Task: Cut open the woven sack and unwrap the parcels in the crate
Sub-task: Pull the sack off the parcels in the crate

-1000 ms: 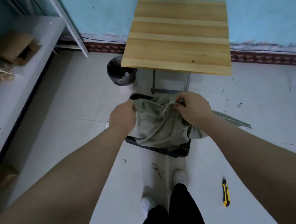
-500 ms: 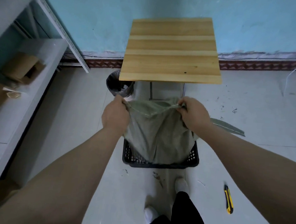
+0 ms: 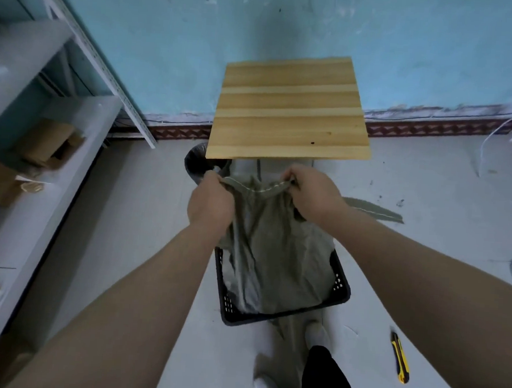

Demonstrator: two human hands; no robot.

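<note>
Pale grey floor (image 3: pixel 146 205) fills the room, with white shoes at 6 o'clock and a yellow knife (image 3: pixel 399 361) lying at 4 o'clock. Next comes the black crate (image 3: pixel 340 284), on the floor near the feet. The green woven sack (image 3: pixel 275 255) hangs down into it (its low end droops over the near rim). The left hand (image 3: pixel 210 203) is closed tight on the sack's top edge, and the right hand (image 3: pixel 314 193) pinches the same edge beside it. Farther off at 12 o'clock stands a wooden surface (image 3: pixel 289 112), with a dark bin (image 3: pixel 195 163) at its left. Grey shelves (image 3: pixel 42 138) with boxes sit at 9 o'clock.
</note>
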